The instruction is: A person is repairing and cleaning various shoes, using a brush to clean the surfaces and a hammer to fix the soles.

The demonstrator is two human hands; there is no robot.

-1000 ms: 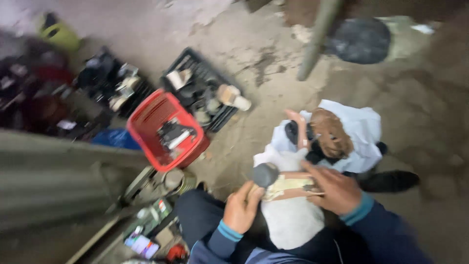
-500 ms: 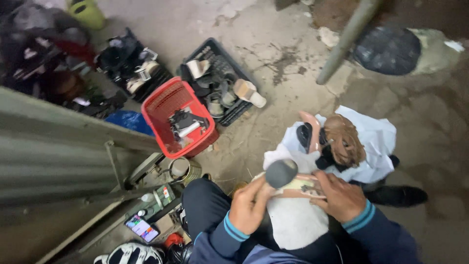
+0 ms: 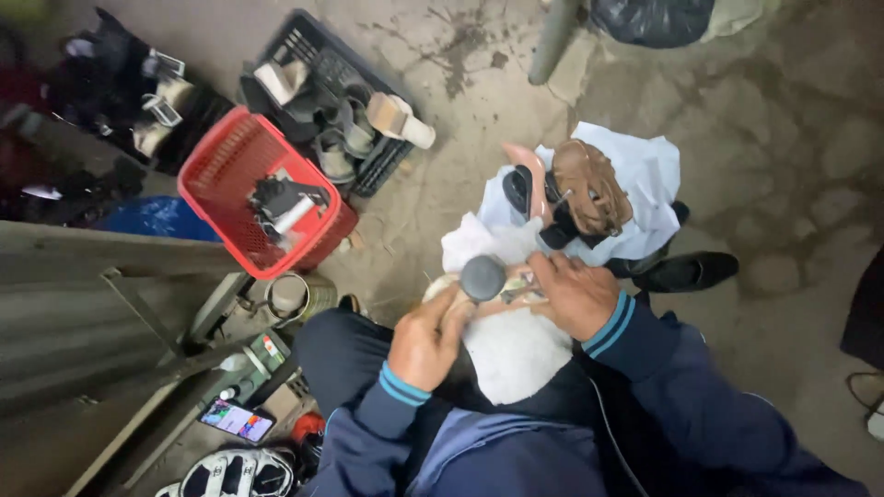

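From the head view, the left hand was clamped on a round-headed grey hammer, just beside the right hand, which pinned a pale shoe sole onto a white cloth beneath both hands.

Both forearms, in dark blue sleeves with striped cuffs, converge over the lap. Left hand curled closed, knuckles up; right hand palm down, fingers bent, just beside it.
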